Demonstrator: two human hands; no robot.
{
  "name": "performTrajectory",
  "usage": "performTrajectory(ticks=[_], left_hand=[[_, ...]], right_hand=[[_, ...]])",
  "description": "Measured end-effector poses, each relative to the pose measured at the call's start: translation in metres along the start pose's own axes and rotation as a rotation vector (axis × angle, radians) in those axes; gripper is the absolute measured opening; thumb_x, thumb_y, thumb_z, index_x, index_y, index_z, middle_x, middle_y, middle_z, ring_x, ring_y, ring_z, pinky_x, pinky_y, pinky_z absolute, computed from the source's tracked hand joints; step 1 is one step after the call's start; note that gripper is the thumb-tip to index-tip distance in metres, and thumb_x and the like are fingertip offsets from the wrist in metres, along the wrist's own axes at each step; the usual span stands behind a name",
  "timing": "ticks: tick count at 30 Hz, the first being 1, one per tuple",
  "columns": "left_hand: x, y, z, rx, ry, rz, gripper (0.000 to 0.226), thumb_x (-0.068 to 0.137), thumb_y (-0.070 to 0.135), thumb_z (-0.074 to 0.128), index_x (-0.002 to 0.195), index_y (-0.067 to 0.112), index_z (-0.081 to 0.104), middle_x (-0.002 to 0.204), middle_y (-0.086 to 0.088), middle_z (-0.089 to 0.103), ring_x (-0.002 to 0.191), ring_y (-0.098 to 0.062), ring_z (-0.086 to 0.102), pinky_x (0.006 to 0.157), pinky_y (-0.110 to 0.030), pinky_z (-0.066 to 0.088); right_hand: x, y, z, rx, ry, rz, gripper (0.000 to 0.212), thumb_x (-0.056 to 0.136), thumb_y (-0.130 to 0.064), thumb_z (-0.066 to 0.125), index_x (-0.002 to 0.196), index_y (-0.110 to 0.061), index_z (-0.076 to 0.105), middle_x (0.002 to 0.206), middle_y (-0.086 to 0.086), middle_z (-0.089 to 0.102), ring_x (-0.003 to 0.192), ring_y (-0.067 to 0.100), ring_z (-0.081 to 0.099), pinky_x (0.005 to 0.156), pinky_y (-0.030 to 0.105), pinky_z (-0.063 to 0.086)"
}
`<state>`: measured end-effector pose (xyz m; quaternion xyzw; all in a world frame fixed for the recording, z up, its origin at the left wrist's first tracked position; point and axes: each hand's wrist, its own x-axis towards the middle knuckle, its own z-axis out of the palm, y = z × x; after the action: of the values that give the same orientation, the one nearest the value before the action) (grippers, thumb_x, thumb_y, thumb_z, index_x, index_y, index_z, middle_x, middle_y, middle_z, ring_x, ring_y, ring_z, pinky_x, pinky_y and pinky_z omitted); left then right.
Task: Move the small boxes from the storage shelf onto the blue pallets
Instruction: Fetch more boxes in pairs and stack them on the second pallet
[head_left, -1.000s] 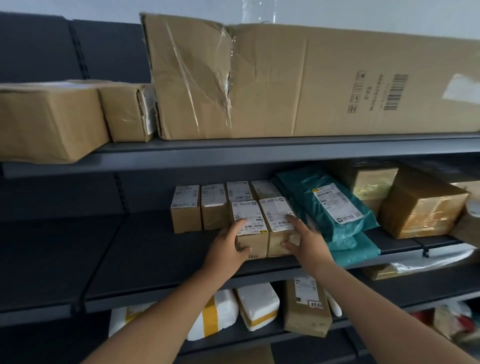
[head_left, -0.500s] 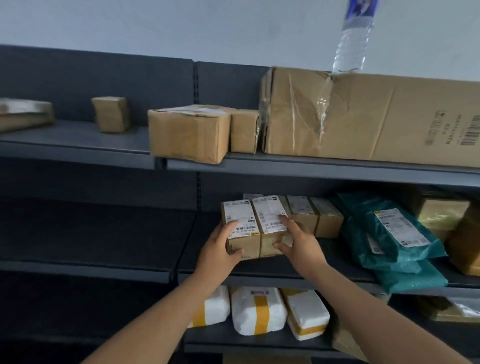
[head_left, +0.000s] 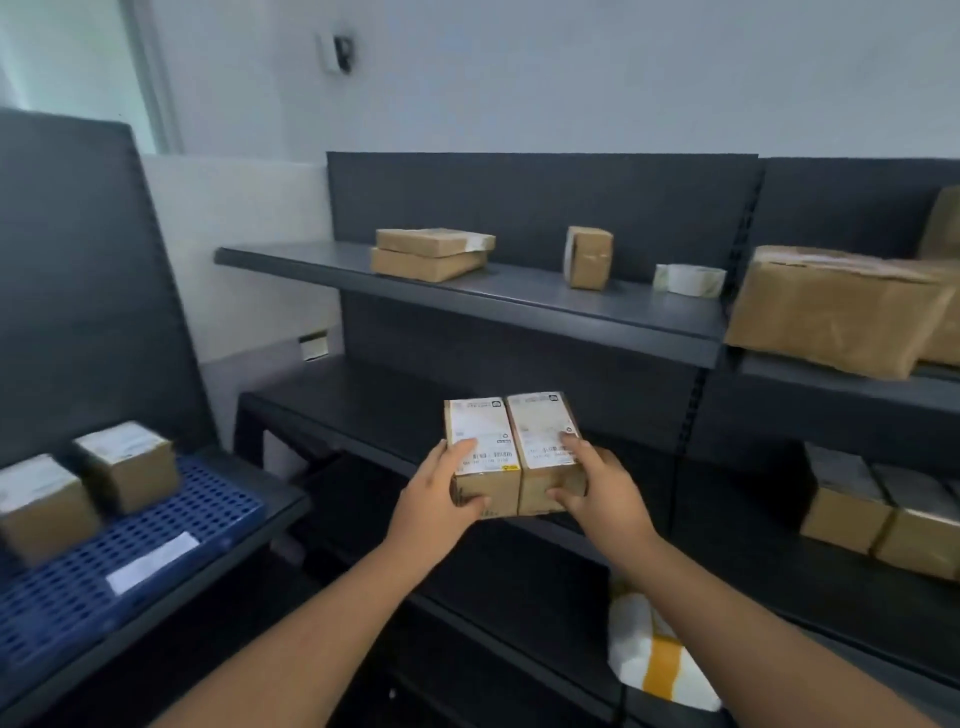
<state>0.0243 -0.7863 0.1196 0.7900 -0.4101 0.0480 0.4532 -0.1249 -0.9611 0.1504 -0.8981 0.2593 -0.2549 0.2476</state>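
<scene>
Boxes (head_left: 511, 452): two small brown ones with white labels, pressed side by side, now carried in the air in front of the dark shelf (head_left: 519, 306) instead of resting on its middle board as a second ago. Left hand (head_left: 441, 499) clamped on the left box, thumb on the label, fingers curled under. Right hand (head_left: 597, 488) clamped on the right box the same way. View swung left: blue pallet (head_left: 156, 561) newly in sight at lower left, already bearing two small boxes (head_left: 83, 488). Teal bags and long carton gone from view. Remaining small boxes (head_left: 883, 519) far right.
</scene>
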Motion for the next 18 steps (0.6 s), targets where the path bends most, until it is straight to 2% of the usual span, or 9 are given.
performTrajectory(ticks=[4,9,13,18], left_hand=[[-0.014,-0.056,-0.078,0.068,0.087,-0.109,0.07,0.078,0.03,0.078,0.138,0.037,0.043,0.15,0.01,0.038,0.128,-0.013,0.044,0.101,-0.021,0.036],[-0.041,-0.109,-0.162,0.153,0.18,-0.236,0.069,0.08,0.03,0.077,0.14,0.037,0.042,0.15,0.008,0.037,0.13,-0.017,0.044,0.103,-0.029,0.039],[-0.068,-0.143,-0.208,0.206,0.246,-0.333,0.069,0.083,0.032,0.074,0.143,0.037,0.039,0.154,0.009,0.033,0.137,-0.016,0.036,0.102,-0.024,0.035],[-0.094,-0.174,-0.247,0.228,0.358,-0.415,0.068,0.081,0.029,0.076,0.14,0.038,0.042,0.15,0.009,0.039,0.129,-0.015,0.045,0.103,-0.026,0.041]], right_hand=[[0.019,-0.073,0.068,0.058,-0.09,-0.1,0.074,0.082,-0.022,0.076,0.144,-0.034,0.037,0.14,0.003,0.044,0.123,0.018,0.049,0.103,0.031,0.043],[0.033,-0.153,0.141,0.116,-0.196,-0.243,0.074,0.082,-0.018,0.076,0.145,-0.03,0.038,0.14,0.003,0.045,0.125,0.017,0.047,0.104,0.029,0.042],[0.036,-0.205,0.192,0.154,-0.288,-0.324,0.074,0.082,-0.018,0.076,0.144,-0.03,0.038,0.138,0.003,0.046,0.124,0.017,0.047,0.103,0.029,0.042],[0.044,-0.252,0.24,0.205,-0.394,-0.424,0.073,0.082,-0.018,0.077,0.144,-0.03,0.039,0.139,0.002,0.045,0.122,0.015,0.048,0.1,0.024,0.038]])
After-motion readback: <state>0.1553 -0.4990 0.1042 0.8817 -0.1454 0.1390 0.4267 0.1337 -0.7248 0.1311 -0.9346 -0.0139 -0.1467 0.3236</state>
